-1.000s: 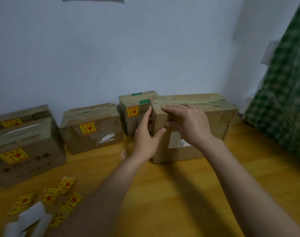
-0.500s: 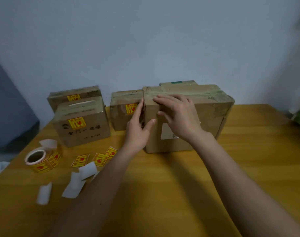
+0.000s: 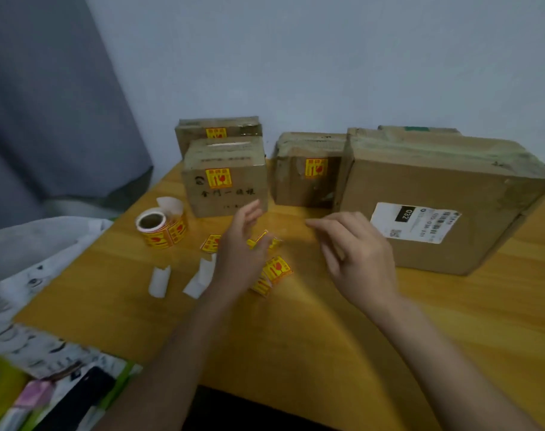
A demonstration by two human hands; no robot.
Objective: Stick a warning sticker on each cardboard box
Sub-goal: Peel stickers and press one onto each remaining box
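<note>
A large cardboard box [image 3: 470, 181] with a white shipping label stands at the right of the wooden table [image 3: 327, 331]; I see no yellow sticker on its visible faces. Three smaller boxes carry yellow warning stickers: one at front left [image 3: 227, 188], one behind it [image 3: 218, 129], one in the middle [image 3: 308, 175]. Several loose yellow stickers [image 3: 277, 269] lie on the table. My left hand [image 3: 240, 253] hovers over them, fingers relaxed, holding nothing. My right hand [image 3: 355, 253] hangs just left of the large box, fingers loosely spread, holding nothing.
A roll of yellow stickers [image 3: 162, 228] stands at the left of the table. White backing scraps [image 3: 160, 279] lie near it. A grey curtain [image 3: 47, 104] hangs at the left. Patterned cloth [image 3: 22, 275] and a dark phone [image 3: 78, 396] lie beyond the table's left edge.
Both hands have let go of the large box and dropped back toward the loose stickers. The view has swung left, bringing the roll and the table's left edge into sight.
</note>
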